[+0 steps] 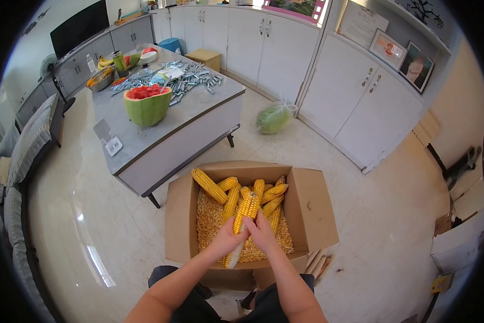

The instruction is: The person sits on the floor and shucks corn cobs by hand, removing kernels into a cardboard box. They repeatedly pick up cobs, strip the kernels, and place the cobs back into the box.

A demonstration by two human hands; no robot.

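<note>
Both my hands grip one ear of dried corn (247,206) above an open cardboard box (315,210). My left hand (228,237) wraps the lower part, where bare whitish cob (236,256) shows. My right hand (260,230) presses on the ear from the right, its thumb near the edge of the yellow kernels. Beneath them the box holds a layer of loose corn kernels (209,218). Several whole ears lie on the kernels along the far side, one ear (209,185) leaning at the far left corner.
Stripped cobs (318,262) lie on the floor beside the box. Ahead left stands a low table (145,151) bearing a cut watermelon (147,105) and a heap of small metallic cylinders (193,76). A bagged green melon (274,118) rests on the floor near white cabinets (282,56).
</note>
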